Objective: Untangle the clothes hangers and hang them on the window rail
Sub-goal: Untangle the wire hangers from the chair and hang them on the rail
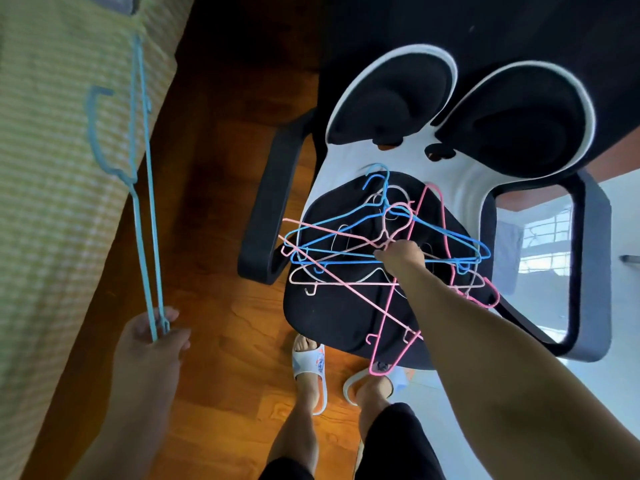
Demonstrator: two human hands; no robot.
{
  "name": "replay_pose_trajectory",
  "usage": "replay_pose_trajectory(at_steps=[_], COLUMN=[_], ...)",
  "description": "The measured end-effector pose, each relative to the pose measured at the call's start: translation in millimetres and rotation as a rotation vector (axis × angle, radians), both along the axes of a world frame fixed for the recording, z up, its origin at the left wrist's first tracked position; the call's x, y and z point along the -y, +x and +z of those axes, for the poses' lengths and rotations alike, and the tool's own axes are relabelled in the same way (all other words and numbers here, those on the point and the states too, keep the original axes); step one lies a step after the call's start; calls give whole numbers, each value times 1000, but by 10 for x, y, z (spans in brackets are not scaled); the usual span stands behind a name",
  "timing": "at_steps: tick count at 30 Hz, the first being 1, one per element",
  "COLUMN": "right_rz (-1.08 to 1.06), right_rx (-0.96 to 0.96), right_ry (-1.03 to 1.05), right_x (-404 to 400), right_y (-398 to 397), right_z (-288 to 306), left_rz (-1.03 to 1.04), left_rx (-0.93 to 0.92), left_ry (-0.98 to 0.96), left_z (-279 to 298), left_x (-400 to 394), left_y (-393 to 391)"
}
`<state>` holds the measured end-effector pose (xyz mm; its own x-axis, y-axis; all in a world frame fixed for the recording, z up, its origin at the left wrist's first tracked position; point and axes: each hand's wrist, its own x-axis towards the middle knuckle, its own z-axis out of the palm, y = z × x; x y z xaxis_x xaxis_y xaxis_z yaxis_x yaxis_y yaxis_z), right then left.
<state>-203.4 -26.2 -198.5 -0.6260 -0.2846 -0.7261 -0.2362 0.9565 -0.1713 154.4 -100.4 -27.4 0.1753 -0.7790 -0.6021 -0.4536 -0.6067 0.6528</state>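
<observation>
Pale-blue hanger runs up the left of the frame, its end pinched in the left hand. Farther up, centre-right, the right hand grips the tangled hangers on the black chair seat.

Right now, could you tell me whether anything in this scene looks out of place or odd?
Yes: the tangled hangers lie heaped on the chair seat, pink and blue frames interlocked. The right hand grips into the pile; the left hand holds one light blue hanger freed.
</observation>
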Motion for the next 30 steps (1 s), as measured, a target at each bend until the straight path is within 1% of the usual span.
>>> replay_pose_trajectory(at_steps=[3, 5, 6, 9, 12, 14, 16, 18, 19, 22, 24, 26, 30], right_rz=[-64, -148, -206, -469, -638, -670, -640, -608, -600, -654, -733, -740, -839], right_rx=[35, 74, 94, 194, 251, 245, 248, 255, 241, 67, 9, 2, 61], right_ry=[-99, -179, -234, -433, -556, -615, -685, -695, -662, -597, -596, -558, -583], right_x=[46, 25, 15, -20, -23, -19, -49, -102, -142, -191, -201, -229, -347], right_y=[20, 55, 64, 91, 101, 98, 101, 109, 112, 113, 52, -38, -163], right_z=[8, 23, 26, 144, 339, 467, 546, 581, 588, 574, 604, 674, 801], left_rz=[-9, -4, 0, -13, -21, -42, -54, -62, -71, -98, -110, -125, -154], left_rx=[11, 13, 12, -4, -46, -46, -34, -28, -25, -29, -34, -40, -53], left_ry=[1, 6, 7, 12, 15, 8, -4, -10, -16, -21, -17, -19, -48], left_z=[-3, -4, -7, 2, 16, 15, 19, 14, 15, 17, 22, 28, 52], left_x=[-7, -13, -10, -17, -33, -41, -46, -61, -74, -105, -118, -128, -128], left_y=[30, 31, 30, 6, -31, -55, -67, -71, -77, -112, -144, -172, -223])
